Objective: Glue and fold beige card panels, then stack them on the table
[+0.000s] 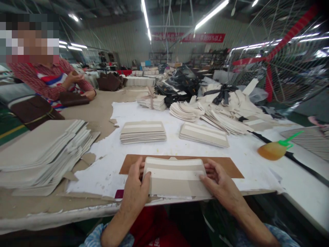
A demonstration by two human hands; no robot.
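Between my two hands is a beige panel (177,187) with white strips across it and a small tab on its far edge. My left hand (137,183) grips its left edge, thumb on top and fingers behind. On the opposite edge, my right hand (218,181) holds it the same way. Under the panel lies a flat brown board (231,167), showing at both sides. Just beyond are two stacks of similar beige panels, a left stack (143,132) and a slightly turned right stack (203,133).
Large beige sheets (38,147) are piled at the left. An orange-filled bottle with a green nozzle (272,151) lies at the right. Loose strips (221,118) and black pieces (182,85) crowd the back. A co-worker (51,79) holds brown pieces at the far left; a fan (269,58) stands right.
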